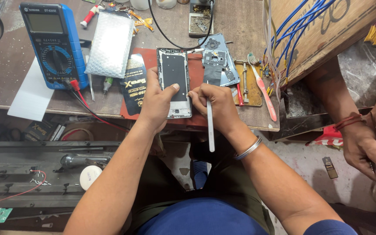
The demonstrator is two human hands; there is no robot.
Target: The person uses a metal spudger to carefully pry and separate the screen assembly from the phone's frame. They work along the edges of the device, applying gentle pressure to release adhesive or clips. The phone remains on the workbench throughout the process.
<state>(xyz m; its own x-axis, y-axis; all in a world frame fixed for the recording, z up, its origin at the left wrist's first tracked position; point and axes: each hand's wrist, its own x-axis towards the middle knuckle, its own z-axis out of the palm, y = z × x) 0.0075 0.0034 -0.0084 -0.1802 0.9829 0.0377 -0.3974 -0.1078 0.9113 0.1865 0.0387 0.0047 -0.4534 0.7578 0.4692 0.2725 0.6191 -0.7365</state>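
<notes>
An opened phone frame lies face down on a dark red mat at the bench's front edge. My left hand clasps its left side, thumb pressed on the black inner panel. My right hand grips a slim white pry tool, its working tip hidden under my fingers at the frame's right edge and its handle pointing back toward me. A metal bangle sits on my right wrist.
A blue multimeter with red and black leads stands at the left, beside a bubble-wrap pouch. Detached phone parts and a pink toothbrush lie to the right. Another person's hands work at the far right, under a cardboard box.
</notes>
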